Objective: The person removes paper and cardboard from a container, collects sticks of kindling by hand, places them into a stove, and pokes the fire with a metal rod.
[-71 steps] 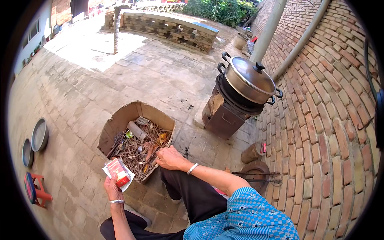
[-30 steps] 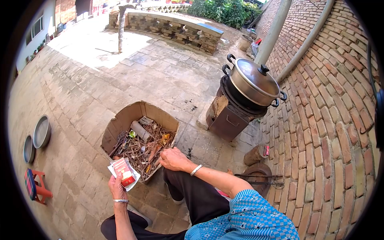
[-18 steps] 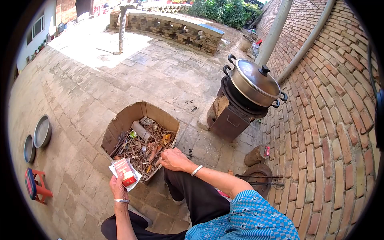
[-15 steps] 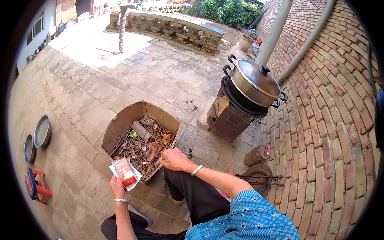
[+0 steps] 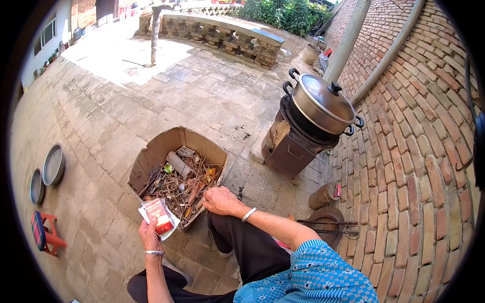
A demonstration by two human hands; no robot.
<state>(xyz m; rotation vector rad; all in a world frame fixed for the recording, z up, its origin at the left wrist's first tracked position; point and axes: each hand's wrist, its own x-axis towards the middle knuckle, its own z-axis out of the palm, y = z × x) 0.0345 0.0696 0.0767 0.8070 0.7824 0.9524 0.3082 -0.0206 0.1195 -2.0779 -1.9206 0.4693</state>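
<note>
My left hand point(image 5: 149, 235) is closed on a small red packet point(image 5: 160, 219) with white paper sheets point(image 5: 172, 225) around it, by the near left edge of a cardboard box point(image 5: 146, 161). Dry twigs point(image 5: 194, 188), scraps and a piece of crumpled cardboard fill the box. Above my right knee, my right hand point(image 5: 222, 201) is closed, its fingers curled near the box's right edge; whether anything is inside them is hidden.
A lidded steel pot point(image 5: 323, 103) sits on a stove point(image 5: 290, 154) beside the brick wall point(image 5: 414, 177). Near the wall stand a log point(image 5: 322, 197) with a small red box point(image 5: 337, 191) and tongs point(image 5: 328, 222). Leftward are metal basins point(image 5: 54, 165) and a red stool point(image 5: 52, 237).
</note>
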